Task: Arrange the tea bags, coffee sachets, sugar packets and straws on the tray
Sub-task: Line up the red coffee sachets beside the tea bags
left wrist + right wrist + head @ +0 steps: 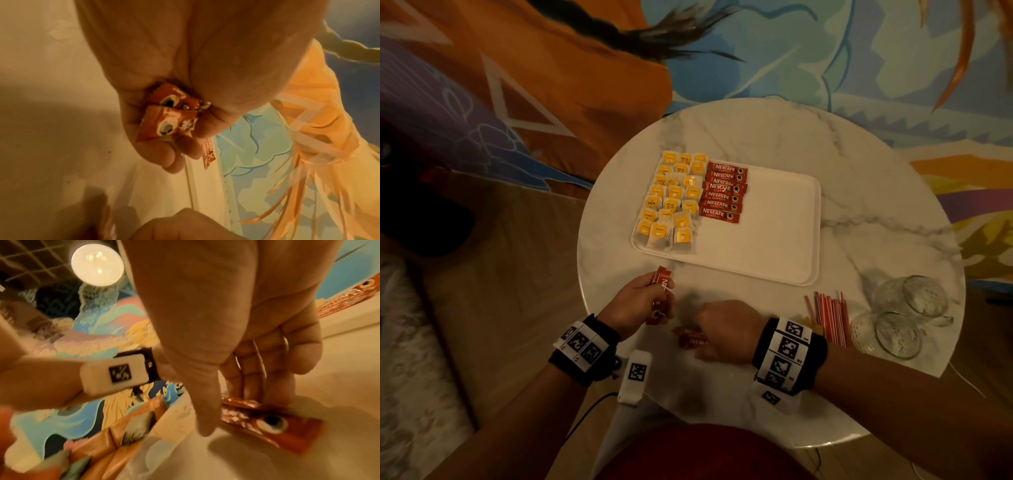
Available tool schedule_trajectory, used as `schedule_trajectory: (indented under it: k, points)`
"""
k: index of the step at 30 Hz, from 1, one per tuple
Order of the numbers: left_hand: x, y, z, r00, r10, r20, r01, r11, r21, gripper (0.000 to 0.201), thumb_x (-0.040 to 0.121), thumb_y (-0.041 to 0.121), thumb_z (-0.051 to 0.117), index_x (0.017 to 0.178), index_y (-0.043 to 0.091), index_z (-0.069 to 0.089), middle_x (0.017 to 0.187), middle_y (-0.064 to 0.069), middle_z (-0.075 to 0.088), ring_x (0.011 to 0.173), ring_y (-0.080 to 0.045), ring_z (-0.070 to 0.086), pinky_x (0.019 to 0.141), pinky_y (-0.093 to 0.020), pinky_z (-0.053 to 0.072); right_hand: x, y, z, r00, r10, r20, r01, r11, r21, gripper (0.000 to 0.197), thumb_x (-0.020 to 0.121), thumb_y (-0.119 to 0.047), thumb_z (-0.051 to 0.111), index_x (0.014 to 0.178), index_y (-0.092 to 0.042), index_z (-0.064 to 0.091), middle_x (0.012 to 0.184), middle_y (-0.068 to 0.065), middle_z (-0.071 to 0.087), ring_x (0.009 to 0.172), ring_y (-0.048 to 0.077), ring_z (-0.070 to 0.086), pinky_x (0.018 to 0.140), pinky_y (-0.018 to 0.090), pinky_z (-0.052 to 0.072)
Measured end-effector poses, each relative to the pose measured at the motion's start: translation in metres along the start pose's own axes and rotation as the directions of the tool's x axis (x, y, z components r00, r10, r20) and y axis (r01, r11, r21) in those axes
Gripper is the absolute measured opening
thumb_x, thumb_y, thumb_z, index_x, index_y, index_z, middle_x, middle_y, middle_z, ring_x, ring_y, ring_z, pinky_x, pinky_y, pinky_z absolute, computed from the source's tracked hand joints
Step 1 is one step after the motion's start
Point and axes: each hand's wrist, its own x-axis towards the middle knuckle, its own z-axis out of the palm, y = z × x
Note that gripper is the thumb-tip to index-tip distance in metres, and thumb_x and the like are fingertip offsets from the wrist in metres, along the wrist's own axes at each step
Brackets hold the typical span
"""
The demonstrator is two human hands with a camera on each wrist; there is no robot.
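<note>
**Stock on the round marble table, near edge to far**

Right hand: knuckles up at the near edge of the white marble-patterned round table, fingers curled down onto a small heap of loose red coffee sachets; the right wrist view shows fingertips touching the end of one sachet lying flat. Whether it is actually pinched cannot be told.

Left hand: just left of the right hand, fingers curled round two or more held red coffee sachets, ends sticking out above and below the fist; the left wrist view shows two printed ends in the palm.

Bundle of red-and-white striped straws: lying on the table right of the right hand, off the tray. Something yellow shows at its near end, too hidden to identify.

Two clear glass cups: on their sides, right of the straws.

White rectangular plastic tray: mid-table, beyond the hands.

Yellow-tagged tea bags: overlapping rows of three across the tray's left end.

Row of red Nescafé Classic coffee sachets: seven, stacked in a column touching the tea bags' right side; the tray's right half is bare.
</note>
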Motion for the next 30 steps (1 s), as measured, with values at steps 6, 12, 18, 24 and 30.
schedule_trajectory:
  k: [6, 12, 18, 24, 30]
  points:
    - [0.003, -0.002, 0.0, 0.999, -0.021, -0.03, 0.02, 0.999, -0.045, 0.014, 0.095, 0.006, 0.047, 0.098, 0.009, 0.06, 0.07, -0.01, 0.055, 0.057, -0.024, 0.053, 0.054, -0.029, 0.04, -0.004, -0.01, -0.001, 0.995, 0.051, 0.083, -0.052, 0.999, 0.006, 0.02, 0.09, -0.027, 0.062, 0.091, -0.008, 0.068, 0.091, 0.01, 0.07, 0.082, 0.031, 0.068, 0.063, 0.033, 0.046]
    - [0.005, -0.002, 0.0, 1.0, -0.002, -0.002, 0.002, 1.0, 0.008, 0.014, 0.097, 0.013, 0.054, 0.083, 0.013, 0.054, 0.06, -0.001, 0.036, 0.051, -0.016, 0.033, 0.049, -0.028, 0.024, -0.006, -0.006, -0.015, 0.994, 0.112, 0.019, -0.113, 0.991, 0.074, 0.023, 0.094, -0.025, 0.057, 0.091, -0.005, 0.068, 0.092, 0.015, 0.069, 0.088, 0.035, 0.067, 0.065, 0.032, 0.039]
    - [0.004, 0.002, 0.004, 0.999, 0.04, 0.006, -0.04, 0.988, 0.146, 0.027, 0.097, 0.032, 0.063, 0.088, 0.006, 0.068, 0.075, -0.006, 0.062, 0.052, -0.011, 0.038, 0.05, -0.025, 0.03, -0.006, 0.011, -0.037, 0.968, 0.17, -0.183, -0.136, 0.973, 0.185, 0.028, 0.096, -0.039, 0.055, 0.091, -0.016, 0.072, 0.084, 0.006, 0.069, 0.077, 0.027, 0.064, 0.064, 0.036, 0.046]
    - [0.005, 0.021, 0.011, 0.992, 0.078, 0.101, -0.092, 0.986, 0.14, 0.048, 0.099, 0.049, 0.051, 0.11, 0.006, 0.07, 0.099, -0.012, 0.077, 0.049, -0.012, 0.035, 0.05, -0.023, 0.028, -0.002, 0.017, -0.051, 0.933, 0.204, -0.296, -0.154, 0.971, 0.183, 0.028, 0.097, -0.037, 0.056, 0.089, -0.017, 0.073, 0.081, 0.003, 0.069, 0.068, 0.022, 0.059, 0.059, 0.031, 0.033]
    - [0.008, 0.033, 0.01, 0.986, 0.145, 0.088, -0.157, 0.974, 0.162, 0.03, 0.097, 0.036, 0.062, 0.099, 0.009, 0.076, 0.091, -0.013, 0.078, 0.052, -0.015, 0.048, 0.052, -0.026, 0.035, 0.004, 0.016, -0.056, 0.924, 0.196, -0.328, -0.147, 0.975, 0.167, 0.03, 0.099, -0.038, 0.053, 0.092, -0.019, 0.074, 0.081, 0.004, 0.068, 0.069, 0.021, 0.059, 0.058, 0.031, 0.033]
